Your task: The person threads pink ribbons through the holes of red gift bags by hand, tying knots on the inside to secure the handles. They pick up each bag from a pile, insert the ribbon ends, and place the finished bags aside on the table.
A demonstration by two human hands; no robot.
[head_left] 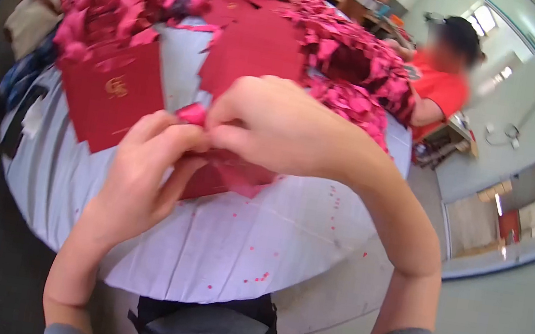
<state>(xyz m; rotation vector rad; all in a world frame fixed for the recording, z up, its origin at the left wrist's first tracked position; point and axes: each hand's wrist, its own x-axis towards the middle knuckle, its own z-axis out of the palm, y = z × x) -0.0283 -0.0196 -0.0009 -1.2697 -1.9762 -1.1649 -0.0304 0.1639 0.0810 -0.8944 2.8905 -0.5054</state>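
Observation:
My left hand [147,163] and my right hand [273,126] meet over the near part of the table, fingers closed in a pinch. Between their fingertips a loop of shiny pink-red ribbon [191,113] sticks up. More of the ribbon, a loose sheer tail [241,180], spreads out below my right hand. Beneath both hands lies a dark red paper piece [206,185], mostly covered by them. Left of my left hand is a flat red paper bag [116,92] with a gold emblem, ribbon at its upper edge.
The round table has a pale cloth cover [199,253] with small red dots scattered on it. Red bags with ribbons are heaped [124,14] at the back left and right [359,63]. Red sheets [258,41] lie mid-table. A person in a red shirt [439,85] is at the right.

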